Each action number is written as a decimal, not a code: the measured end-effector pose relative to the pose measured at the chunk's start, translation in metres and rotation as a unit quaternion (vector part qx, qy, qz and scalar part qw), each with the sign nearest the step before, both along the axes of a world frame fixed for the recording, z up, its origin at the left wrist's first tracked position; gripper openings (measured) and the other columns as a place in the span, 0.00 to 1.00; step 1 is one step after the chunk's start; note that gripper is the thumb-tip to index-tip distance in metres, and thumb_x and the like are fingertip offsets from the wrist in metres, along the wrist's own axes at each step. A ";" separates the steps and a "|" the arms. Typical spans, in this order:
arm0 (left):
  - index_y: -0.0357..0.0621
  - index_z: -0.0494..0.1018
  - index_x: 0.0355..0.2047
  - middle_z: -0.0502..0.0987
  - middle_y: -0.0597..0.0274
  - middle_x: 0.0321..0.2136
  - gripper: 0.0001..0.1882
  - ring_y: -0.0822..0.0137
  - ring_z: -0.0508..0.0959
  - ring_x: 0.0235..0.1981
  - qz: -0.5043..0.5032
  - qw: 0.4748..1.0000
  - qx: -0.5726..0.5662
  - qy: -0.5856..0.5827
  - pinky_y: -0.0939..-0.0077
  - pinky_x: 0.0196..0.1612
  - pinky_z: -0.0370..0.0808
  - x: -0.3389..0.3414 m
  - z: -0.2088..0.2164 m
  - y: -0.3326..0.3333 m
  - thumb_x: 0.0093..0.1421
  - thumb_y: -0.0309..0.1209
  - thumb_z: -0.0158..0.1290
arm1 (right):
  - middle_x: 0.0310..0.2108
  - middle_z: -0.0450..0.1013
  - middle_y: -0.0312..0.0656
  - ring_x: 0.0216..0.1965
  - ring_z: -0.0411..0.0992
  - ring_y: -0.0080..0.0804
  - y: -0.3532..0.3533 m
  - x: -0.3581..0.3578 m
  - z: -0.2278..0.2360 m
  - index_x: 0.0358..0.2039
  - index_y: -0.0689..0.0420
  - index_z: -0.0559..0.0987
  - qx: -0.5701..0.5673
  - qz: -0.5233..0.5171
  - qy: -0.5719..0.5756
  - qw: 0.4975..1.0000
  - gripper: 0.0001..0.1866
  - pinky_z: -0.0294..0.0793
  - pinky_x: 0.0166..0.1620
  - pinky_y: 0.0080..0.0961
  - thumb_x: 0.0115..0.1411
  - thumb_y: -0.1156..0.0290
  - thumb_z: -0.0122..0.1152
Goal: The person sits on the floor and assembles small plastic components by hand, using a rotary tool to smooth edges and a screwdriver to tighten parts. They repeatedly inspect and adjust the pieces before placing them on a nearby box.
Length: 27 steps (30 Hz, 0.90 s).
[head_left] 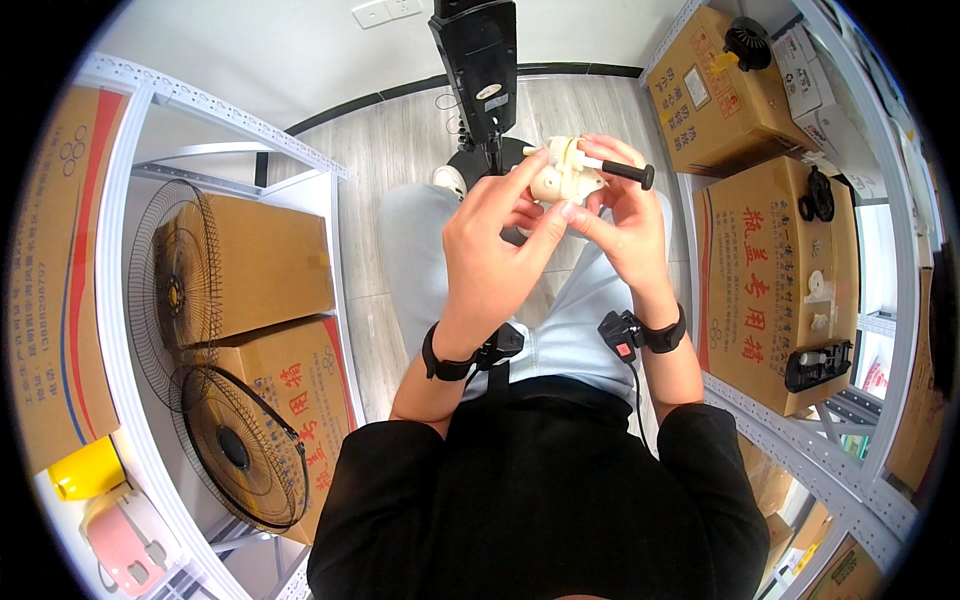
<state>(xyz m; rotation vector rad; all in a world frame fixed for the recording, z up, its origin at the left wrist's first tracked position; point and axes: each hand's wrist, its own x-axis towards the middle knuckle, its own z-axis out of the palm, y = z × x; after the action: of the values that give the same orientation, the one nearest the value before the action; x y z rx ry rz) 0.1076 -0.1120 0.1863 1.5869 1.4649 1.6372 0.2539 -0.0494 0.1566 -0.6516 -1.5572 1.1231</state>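
Observation:
A cream plastic fan part, rounded and with a ring-like band, is held up over my knees. Out of its right side sticks a black rod with a flat, wider end. My left hand grips the part from the left, thumb at its lower front and fingers behind it. From the right, my right hand holds the same part, with the thumb below and the fingers curled over the top, next to the rod. Both thumb tips nearly meet under it. The fingers hide some of the part's back.
A black fan column on a round base stands ahead. At left, wire fan grilles lean against cartons on a white shelf. Right-hand cartons bear small black and white parts, including a black housing. A cable hangs by my right wrist.

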 end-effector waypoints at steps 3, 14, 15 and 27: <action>0.39 0.74 0.49 0.77 0.58 0.32 0.23 0.73 0.80 0.28 -0.018 0.998 -0.022 -0.062 0.82 0.30 0.77 0.000 -0.001 0.000 0.51 0.22 0.61 | 0.53 0.64 0.38 0.44 0.69 0.23 -0.004 -0.001 0.005 0.50 0.50 0.77 0.024 -0.035 -0.036 0.998 0.28 0.69 0.35 0.14 0.45 0.73 0.73; 0.37 0.72 0.48 0.79 0.58 0.32 0.19 0.75 0.79 0.31 -0.082 0.965 -0.079 -0.237 0.83 0.34 0.76 -0.009 -0.008 0.006 0.55 0.20 0.58 | 0.46 0.67 0.36 0.39 0.69 0.23 -0.014 -0.008 0.015 0.48 0.47 0.79 0.117 -0.118 -0.138 0.976 0.29 0.69 0.30 0.16 0.42 0.72 0.74; 0.37 0.71 0.48 0.79 0.58 0.33 0.19 0.75 0.79 0.32 -0.099 0.961 -0.077 -0.247 0.83 0.34 0.76 -0.011 -0.008 0.007 0.55 0.20 0.58 | 0.46 0.67 0.36 0.39 0.69 0.23 -0.015 -0.009 0.016 0.48 0.47 0.79 0.122 -0.121 -0.141 0.975 0.28 0.69 0.30 0.17 0.42 0.72 0.74; 0.37 0.67 0.47 0.79 0.54 0.33 0.18 0.70 0.80 0.33 -0.163 0.914 -0.123 -0.351 0.80 0.32 0.76 -0.018 -0.024 0.016 0.57 0.23 0.58 | 0.44 0.65 0.37 0.33 0.68 0.22 -0.017 -0.014 0.019 0.47 0.48 0.79 0.143 -0.126 -0.186 0.964 0.28 0.70 0.29 0.17 0.41 0.74 0.74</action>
<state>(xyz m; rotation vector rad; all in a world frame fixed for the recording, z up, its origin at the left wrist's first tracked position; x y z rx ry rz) 0.0899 -0.0960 0.1621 0.8900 0.9171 1.5172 0.2404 -0.0666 0.1752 -0.8694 -1.8483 0.5906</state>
